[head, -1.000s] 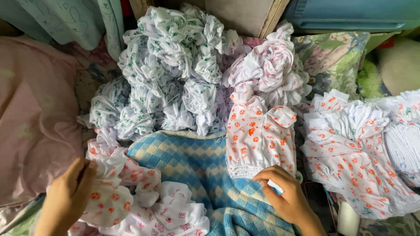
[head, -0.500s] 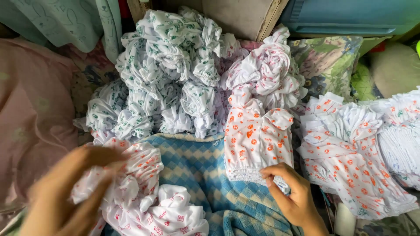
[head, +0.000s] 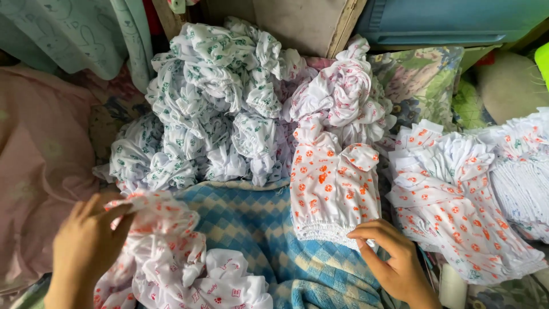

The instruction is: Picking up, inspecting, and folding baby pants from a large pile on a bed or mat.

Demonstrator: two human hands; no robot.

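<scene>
A small white garment with orange prints (head: 334, 186) lies flat on a blue and cream checked blanket (head: 251, 229). My right hand (head: 392, 260) pinches its gathered elastic hem at the lower right corner. My left hand (head: 86, 243) grips a crumpled heap of white cloth with red-orange prints (head: 171, 252) at the lower left. Both hands are closed on fabric.
A big pile of bunched white cloth with green prints (head: 211, 109) fills the middle back. A pink-printed bundle (head: 343, 94) sits beside it. A stack of folded orange-printed pieces (head: 457, 194) lies at the right. Pink fabric (head: 34, 166) covers the left.
My left hand lifted up into the crumpled red-printed cloth and then settled lower, gripping it. My right hand stayed at the hem of the orange-printed garment.
</scene>
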